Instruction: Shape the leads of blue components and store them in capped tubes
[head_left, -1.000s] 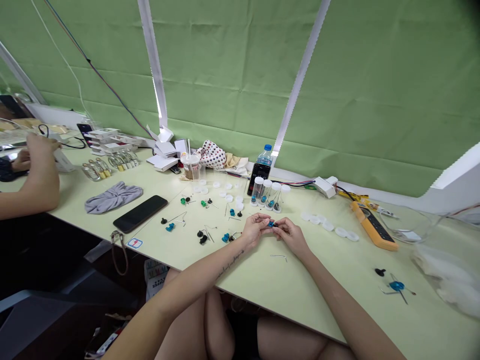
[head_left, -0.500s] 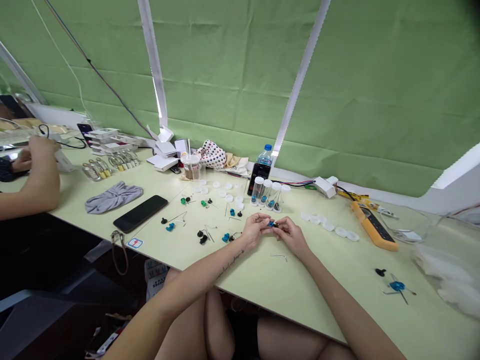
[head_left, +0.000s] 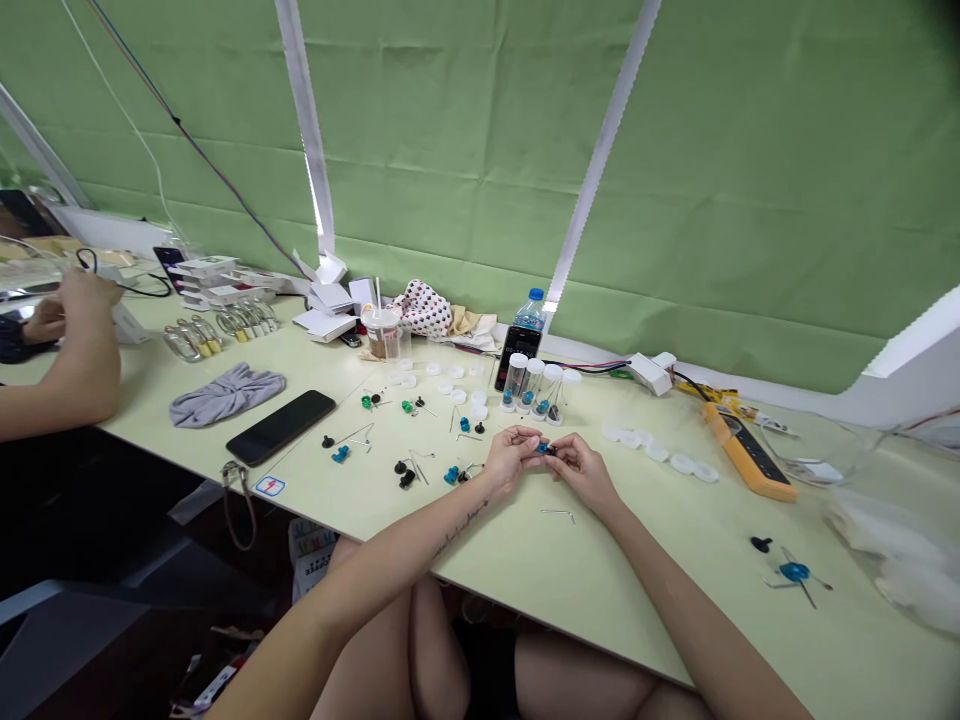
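Between my hands is a small blue metal part [head_left: 541, 449] with a dark piece at its right end. My left hand [head_left: 512, 460] pinches the blue side from the left. From the right, the fingers of my right hand [head_left: 583, 470] close on the dark end. Fingertips hide much of the part, so its exact kind is unclear. Just below lies a bent hex key [head_left: 558, 514]. Left of my hands are similar blue pieces [head_left: 451, 475], black pieces [head_left: 406, 478] and green pieces [head_left: 408, 407], with thin metal rods and hex keys among them.
Clear tubes with white caps [head_left: 534, 385] stand before a propped phone [head_left: 517, 350] and a bottle [head_left: 532, 310]. White caps [head_left: 657, 452] and an orange power strip [head_left: 748, 455] lie right. A black phone [head_left: 281, 427] and grey cloth [head_left: 226, 393] lie left, near a co-worker's arm [head_left: 82, 370].
Almost nothing differs. Both my hands keep the same hold on the blue part, and the co-worker's hand at the left has shifted slightly.
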